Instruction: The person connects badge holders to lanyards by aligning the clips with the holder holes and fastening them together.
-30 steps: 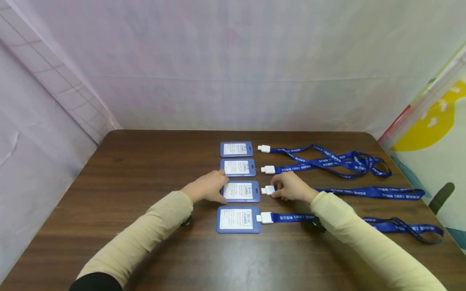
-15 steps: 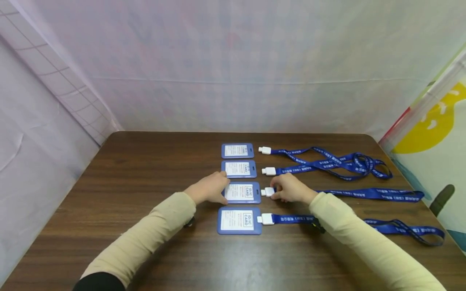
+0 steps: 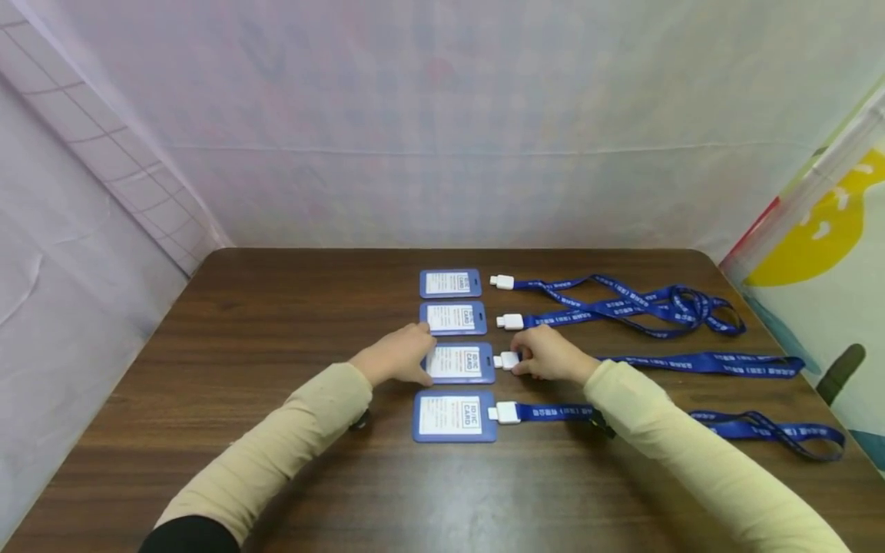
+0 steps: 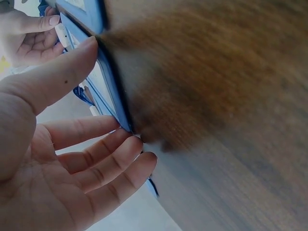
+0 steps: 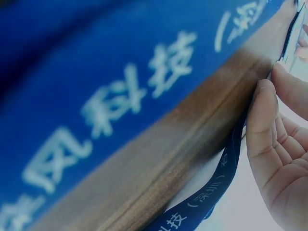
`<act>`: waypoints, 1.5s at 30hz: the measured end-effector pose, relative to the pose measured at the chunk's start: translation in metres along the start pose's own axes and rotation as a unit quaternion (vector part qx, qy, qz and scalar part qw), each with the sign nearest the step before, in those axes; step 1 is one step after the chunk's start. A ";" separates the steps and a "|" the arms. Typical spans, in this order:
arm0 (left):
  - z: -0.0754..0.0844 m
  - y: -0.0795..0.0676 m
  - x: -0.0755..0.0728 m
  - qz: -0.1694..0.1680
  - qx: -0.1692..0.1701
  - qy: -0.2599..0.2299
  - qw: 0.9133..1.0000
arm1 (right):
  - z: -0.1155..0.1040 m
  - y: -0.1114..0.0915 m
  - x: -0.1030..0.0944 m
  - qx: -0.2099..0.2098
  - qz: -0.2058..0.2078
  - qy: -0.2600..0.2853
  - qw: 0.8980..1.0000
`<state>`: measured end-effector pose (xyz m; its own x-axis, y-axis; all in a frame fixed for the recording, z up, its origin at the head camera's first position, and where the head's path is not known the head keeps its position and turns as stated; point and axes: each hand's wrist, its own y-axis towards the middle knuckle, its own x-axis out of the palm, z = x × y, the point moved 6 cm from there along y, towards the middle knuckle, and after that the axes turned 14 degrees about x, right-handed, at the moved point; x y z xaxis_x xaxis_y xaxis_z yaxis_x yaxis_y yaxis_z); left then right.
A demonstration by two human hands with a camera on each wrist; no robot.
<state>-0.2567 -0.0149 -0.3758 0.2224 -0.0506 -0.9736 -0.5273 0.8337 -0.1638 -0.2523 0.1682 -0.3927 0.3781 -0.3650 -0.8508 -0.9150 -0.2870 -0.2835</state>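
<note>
Four columns aside, the blue ID card holders lie in a line, and the third from the back (image 3: 459, 363) is between the thumb and fingers of my left hand (image 3: 397, 355), which grips its left end by the edges. My right hand (image 3: 553, 355) pinches the white clip (image 3: 508, 360) of a blue lanyard (image 3: 719, 365), just right of that holder's slot. The clip's tip is at the holder's slotted end; whether it enters the slot is too small to tell. In the left wrist view, thumb and index finger touch two corners of the card holder (image 4: 111, 86).
Nearest me, a card holder (image 3: 455, 417) has a lanyard clip (image 3: 508, 413) overlapping its slotted end. Two more holders (image 3: 452, 318) lie farther back, each with a clip (image 3: 510, 322) apart from it. Their lanyards (image 3: 636, 307) cross at the right on the brown table (image 3: 276, 322).
The clip in my right hand has shifted slightly left, closer to the card holder. My left hand keeps its grip on the holder's left end.
</note>
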 end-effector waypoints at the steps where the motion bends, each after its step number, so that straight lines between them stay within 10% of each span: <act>1: 0.000 0.000 0.000 0.001 0.000 -0.002 1.000 | 0.000 0.000 0.000 0.001 0.000 -0.001 1.000; 45: 0.001 0.006 -0.001 -0.015 0.003 -0.013 1.000 | -0.003 0.007 0.000 0.012 -0.023 0.037 0.999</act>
<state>-0.2594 -0.0091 -0.3757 0.2589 -0.0617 -0.9639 -0.5157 0.8350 -0.1920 -0.2584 0.1632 -0.3936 0.4282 -0.4158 -0.8023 -0.8993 -0.2839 -0.3327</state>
